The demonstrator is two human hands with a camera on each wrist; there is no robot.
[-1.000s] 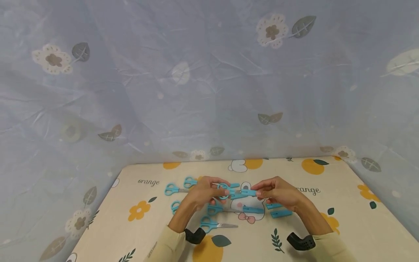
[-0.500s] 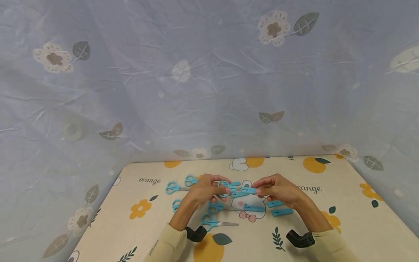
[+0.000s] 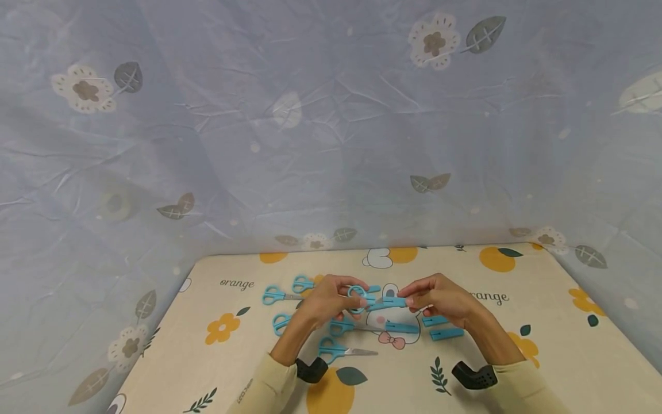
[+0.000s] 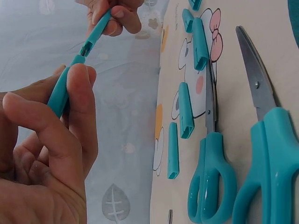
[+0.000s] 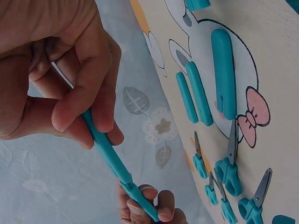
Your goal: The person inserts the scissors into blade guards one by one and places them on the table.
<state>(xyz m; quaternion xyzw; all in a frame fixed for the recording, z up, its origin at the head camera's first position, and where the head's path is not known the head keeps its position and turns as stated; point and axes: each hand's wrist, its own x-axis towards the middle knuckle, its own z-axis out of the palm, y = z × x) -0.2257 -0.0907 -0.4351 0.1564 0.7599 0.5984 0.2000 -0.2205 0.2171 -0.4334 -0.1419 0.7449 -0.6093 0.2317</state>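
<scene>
My left hand (image 3: 327,300) pinches the turquoise handles of a pair of scissors (image 4: 59,95), held up above the table. Thumb and fingers of my right hand (image 3: 442,299) pinch the far end of a turquoise blade cover (image 5: 110,156). The cover sits over the blades, its mouth close to the handles, with a small bit of metal showing in the left wrist view. Below the hands lies a second pair of scissors (image 4: 214,177) with its tip in another cover (image 3: 400,328). Nearer the body is a pair with bare blades (image 3: 331,349).
Several more scissors, such as one pair (image 3: 274,295), lie on the left of the patterned tablecloth (image 3: 403,379). Two loose covers (image 3: 446,334) lie beneath the right hand. Two others (image 5: 186,98) rest behind the held scissors. A fabric curtain (image 3: 331,144) hangs at the back.
The cover and the held scissors have come closer together, so less of the blades shows between them. Both hands keep their grip, and things on the table stay put.
</scene>
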